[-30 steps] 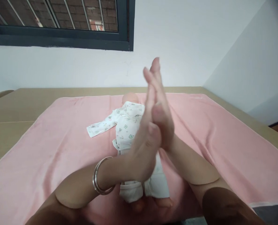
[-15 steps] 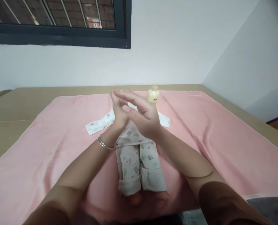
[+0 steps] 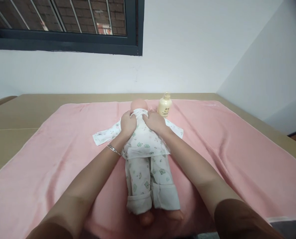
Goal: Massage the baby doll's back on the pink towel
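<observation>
A baby doll [image 3: 144, 142] in a white top and trousers with a small green print lies lengthwise before me, its bald head [image 3: 139, 104] at the far end. My left hand [image 3: 128, 122] is wrapped around the doll's left-side shoulder in view, thumb on the cloth near the neck. On the opposite shoulder, my right hand [image 3: 155, 122] holds in the same way, thumb pointing inward. The fingers of both hands are mostly hidden over the shoulders. The doll's sleeves spread out to both sides, and its feet [image 3: 146, 218] stick out of the rolled trouser cuffs.
Just beyond my right hand stands a pale yellow lotion bottle [image 3: 164, 105]. A pink blanket [image 3: 83, 152] with some creases lies under the doll on a tan surface [image 3: 20, 109]. Behind are a white wall [image 3: 182, 49] and a dark-framed barred window [image 3: 134, 26].
My hands were raised and pressed together above the doll. They have parted and come down onto its shoulders, so its head and upper body now show.
</observation>
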The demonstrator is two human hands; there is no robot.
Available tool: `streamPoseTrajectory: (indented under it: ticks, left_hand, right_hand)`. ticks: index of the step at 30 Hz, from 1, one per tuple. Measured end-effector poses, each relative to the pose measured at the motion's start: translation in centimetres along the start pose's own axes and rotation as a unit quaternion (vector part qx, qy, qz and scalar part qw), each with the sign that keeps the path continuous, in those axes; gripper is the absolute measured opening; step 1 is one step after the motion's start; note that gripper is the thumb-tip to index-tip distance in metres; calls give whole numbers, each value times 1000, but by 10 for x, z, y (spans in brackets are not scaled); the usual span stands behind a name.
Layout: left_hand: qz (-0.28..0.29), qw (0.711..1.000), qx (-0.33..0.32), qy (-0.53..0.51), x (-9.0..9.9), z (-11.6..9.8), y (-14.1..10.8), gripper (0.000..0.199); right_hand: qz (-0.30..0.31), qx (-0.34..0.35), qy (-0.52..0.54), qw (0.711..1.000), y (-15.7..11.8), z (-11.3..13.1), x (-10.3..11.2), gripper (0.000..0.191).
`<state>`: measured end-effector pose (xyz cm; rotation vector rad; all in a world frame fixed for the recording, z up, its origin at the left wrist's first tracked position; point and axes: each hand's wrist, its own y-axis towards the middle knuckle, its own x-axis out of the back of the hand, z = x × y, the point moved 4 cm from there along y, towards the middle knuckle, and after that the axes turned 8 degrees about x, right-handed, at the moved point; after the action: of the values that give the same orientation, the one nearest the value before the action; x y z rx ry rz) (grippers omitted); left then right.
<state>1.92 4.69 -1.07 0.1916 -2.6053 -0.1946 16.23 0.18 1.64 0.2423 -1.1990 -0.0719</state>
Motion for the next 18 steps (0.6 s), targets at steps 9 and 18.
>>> streamPoseTrajectory:
  ticks: [9,18]
  left_hand:
    - [6,1000,-28,-2,6,-2,-6,39]
    - [8,999,-38,14,3,3,-5,41]
  right_hand:
    - [40,176,-19,983,-11,40,-5,56]
    - [23,15,-77,997,-13,27,-6,64]
